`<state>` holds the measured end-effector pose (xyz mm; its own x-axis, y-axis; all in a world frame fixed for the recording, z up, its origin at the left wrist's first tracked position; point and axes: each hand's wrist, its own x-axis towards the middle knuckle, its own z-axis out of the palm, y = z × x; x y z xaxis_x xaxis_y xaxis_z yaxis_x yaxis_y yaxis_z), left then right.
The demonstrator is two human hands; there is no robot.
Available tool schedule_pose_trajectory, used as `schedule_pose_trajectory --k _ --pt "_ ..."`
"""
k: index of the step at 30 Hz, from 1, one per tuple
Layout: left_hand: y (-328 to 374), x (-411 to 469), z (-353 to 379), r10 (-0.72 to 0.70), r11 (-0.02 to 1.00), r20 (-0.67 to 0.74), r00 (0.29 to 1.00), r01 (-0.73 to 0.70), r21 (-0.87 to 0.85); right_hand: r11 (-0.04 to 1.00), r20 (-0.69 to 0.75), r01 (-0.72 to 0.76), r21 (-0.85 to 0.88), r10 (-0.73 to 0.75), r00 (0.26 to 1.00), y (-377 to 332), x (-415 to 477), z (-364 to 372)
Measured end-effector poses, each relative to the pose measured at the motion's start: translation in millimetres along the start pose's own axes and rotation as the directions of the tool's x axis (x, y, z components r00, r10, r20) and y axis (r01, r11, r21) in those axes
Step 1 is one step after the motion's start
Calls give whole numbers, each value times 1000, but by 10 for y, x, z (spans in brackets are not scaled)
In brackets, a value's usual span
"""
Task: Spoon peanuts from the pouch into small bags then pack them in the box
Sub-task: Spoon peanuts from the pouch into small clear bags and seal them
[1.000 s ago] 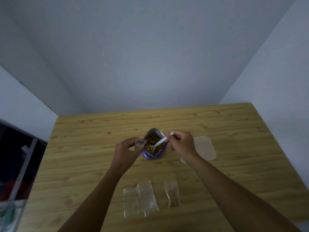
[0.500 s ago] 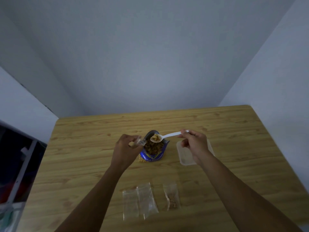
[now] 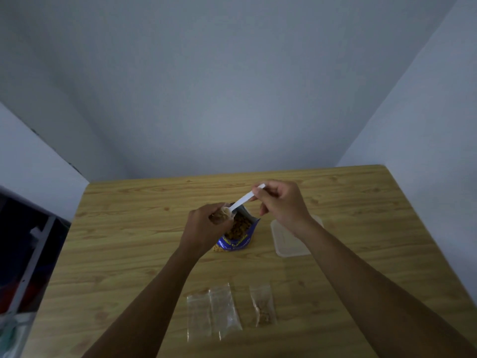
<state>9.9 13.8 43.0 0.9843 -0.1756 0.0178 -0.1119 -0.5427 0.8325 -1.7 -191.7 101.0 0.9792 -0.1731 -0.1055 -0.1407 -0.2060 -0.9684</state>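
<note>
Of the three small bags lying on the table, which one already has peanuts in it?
The rightmost bag, lying alone: brown peanuts show through its lower half. The two overlapping bags left of it look empty.

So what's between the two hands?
The spoon, in the head view: the right hand pinches its handle, its bowl reaches the little bag in the left hand, over the open pouch.

Left grip [image 3: 206, 228] holds a small bag [image 3: 219, 217] at the open pouch [image 3: 238, 232]. Right grip [image 3: 281, 205] pinches the spoon [image 3: 241, 201] handle, bowl tipped into that bag. Clear box [image 3: 289, 241] lies right of the pouch on the desk [image 3: 129, 241].
</note>
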Motion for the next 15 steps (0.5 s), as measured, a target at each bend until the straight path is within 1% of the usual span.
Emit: schedule_pose_trajectory --k 3,5,8,10,15 --pt "-4 5 13 -20 998 18 1000 21 -52 975 129 174 -138 -157 979 -91 -10 22" --pt "-17 -4 14 -8 998 18 1000 9 -61 944 215 258 -206 -213 953 -153 -19 -3" --pt "-17 -30 9 -2 998 -7 1000 2 -69 921 298 328 -212 -259 919 -189 -7 -56" --pt "-18 -47 1 -1 997 -30 1000 -1 -71 925 293 334 -180 -274 916 -201 13 -107" --pt "-26 -79 -32 -12 993 -77 997 3 -119 955 159 295 -31 -287 945 -211 44 -244"
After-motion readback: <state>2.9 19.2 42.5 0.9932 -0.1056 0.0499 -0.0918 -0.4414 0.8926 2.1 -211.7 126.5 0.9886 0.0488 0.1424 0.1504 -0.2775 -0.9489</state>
